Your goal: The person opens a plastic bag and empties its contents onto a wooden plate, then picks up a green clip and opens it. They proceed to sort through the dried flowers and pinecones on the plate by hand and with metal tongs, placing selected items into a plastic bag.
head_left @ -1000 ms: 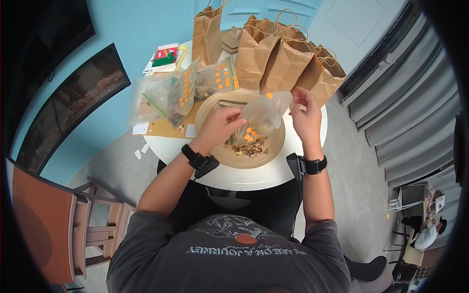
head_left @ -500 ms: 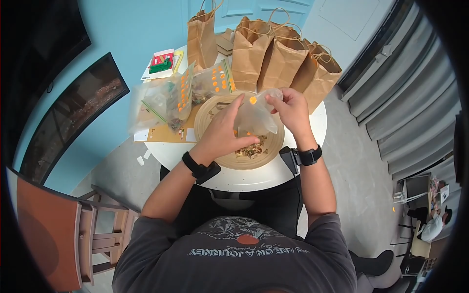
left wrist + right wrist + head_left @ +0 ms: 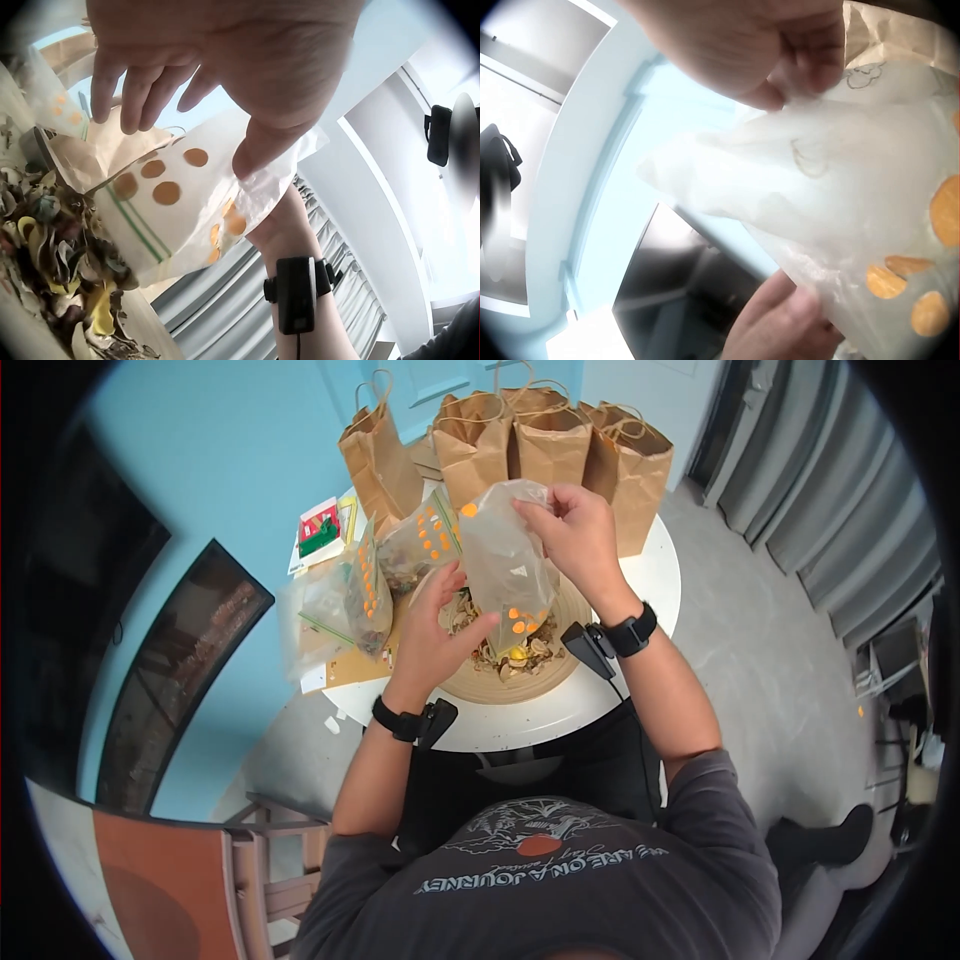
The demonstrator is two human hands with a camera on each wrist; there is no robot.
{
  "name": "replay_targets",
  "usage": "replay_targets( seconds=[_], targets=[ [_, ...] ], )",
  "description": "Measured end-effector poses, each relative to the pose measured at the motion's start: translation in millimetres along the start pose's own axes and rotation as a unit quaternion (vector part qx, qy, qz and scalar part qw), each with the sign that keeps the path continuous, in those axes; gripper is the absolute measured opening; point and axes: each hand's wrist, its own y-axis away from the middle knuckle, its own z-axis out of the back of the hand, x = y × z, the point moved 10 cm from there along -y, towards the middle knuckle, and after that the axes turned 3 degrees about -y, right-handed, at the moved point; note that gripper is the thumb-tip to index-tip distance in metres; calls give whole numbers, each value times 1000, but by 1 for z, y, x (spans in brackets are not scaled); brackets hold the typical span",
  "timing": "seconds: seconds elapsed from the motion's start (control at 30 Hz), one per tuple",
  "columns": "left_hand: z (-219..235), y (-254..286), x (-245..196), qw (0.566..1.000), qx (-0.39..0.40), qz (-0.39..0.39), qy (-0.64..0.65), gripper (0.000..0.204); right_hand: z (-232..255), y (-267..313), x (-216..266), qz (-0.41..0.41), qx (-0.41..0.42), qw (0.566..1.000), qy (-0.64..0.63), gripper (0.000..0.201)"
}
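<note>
A frosted plastic bag (image 3: pixel 508 560) with orange dots hangs from my right hand (image 3: pixel 582 540), which pinches its upper corner. In the left wrist view the bag's (image 3: pixel 176 180) green-striped end points down beside dried pieces (image 3: pixel 56 255). My left hand (image 3: pixel 432 640) is at the bag's left with fingers spread; in the left wrist view the thumb of this hand (image 3: pixel 225 60) is near or against the plastic, contact unclear. Below, a round woven tray (image 3: pixel 568 660) holds a heap of dried pieces (image 3: pixel 530 650). The right wrist view shows the right hand (image 3: pixel 757 45) gripping the plastic.
Several brown paper bags (image 3: pixel 550 455) stand along the table's back. Filled clear bags with orange dots (image 3: pixel 368 595) lie left of the tray, beside a flatter clear bag (image 3: pixel 312 622). A red and green item (image 3: pixel 319 533) rests at the back left of the white table (image 3: pixel 655 575).
My right hand took hold of the bag's corner and raised it, so the bag hangs more upright. My left hand let go of it and stays beside it. The head view has shifted.
</note>
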Motion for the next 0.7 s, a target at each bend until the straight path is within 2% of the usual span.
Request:
replay_targets(
  seconds=[0.13, 0.23, 0.3, 0.33, 0.4, 0.53, 0.6, 0.63, 0.67, 0.7],
  targets=[
    [-12, 2, -10, 999, 43, 8, 26, 63, 2, -3, 8, 9, -17, 1000, 5, 35],
    [-15, 2, 5, 997, 67, 9, 38, 52, 4, -5, 6, 4, -14, 1000, 11, 34],
    [-16, 4, 30, 993, 97, 66, 28, 41, 6, -5, 6, 1, -16, 1000, 2, 34],
    [-17, 6, 35, 993, 99, 65, 27, 41, 5, -3, 4, -20, -10, 1000, -21, 34],
    [-4, 7, 50, 990, 17, 106, 94, 26, 6, -2, 2, -40, -4, 998, -43, 34],
    [17, 10, 68, 986, 0, 167, 15, 26, 4, 4, 0, -50, 37, 995, -76, 35],
    [21, 7, 63, 977, -48, 158, 133, 27, 2, 8, -2, -62, 63, 993, -75, 37],
    [20, 6, 58, 977, -48, 158, 132, 27, -6, 14, -10, -112, 111, 983, -95, 36],
    [20, 5, 55, 966, -63, 166, 191, 27, -14, 21, -17, -161, 158, 968, -114, 40],
    [19, 4, 54, 950, -78, 173, 249, 27, -12, 23, -20, -159, 158, 968, -114, 40]
  ],
)
